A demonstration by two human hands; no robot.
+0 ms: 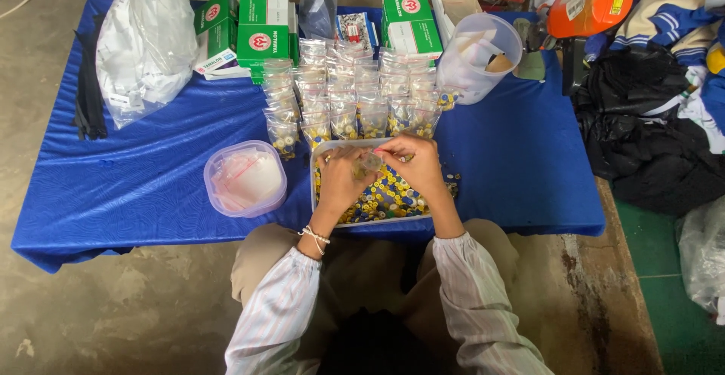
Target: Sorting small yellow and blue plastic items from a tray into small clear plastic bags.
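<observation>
While the person is sitting at the low blue-covered counter (151,186), both hands are meeting over a shallow clear tray (326,212) filled with small yellow and blue caps (389,197). The left hand (340,182) and the right hand (415,160) are pinching together on a small clear plastic bag (368,163), which is hanging between the fingertips just above the tray's far edge; how firmly each hand is closing on it is hard to tell. Just beyond the hands, rows of filled little bags (347,95) are lying in overlapping lines. Left of the tray a round lidded plastic container (245,179) is sitting with white and pink material inside. Further back, green and white boxes (260,31) are standing stacked, a tall clear tub (479,58) is resting at the right, and a large plastic sack (143,43) is leaning at the left, beside a bundle of black strips (87,88).
</observation>
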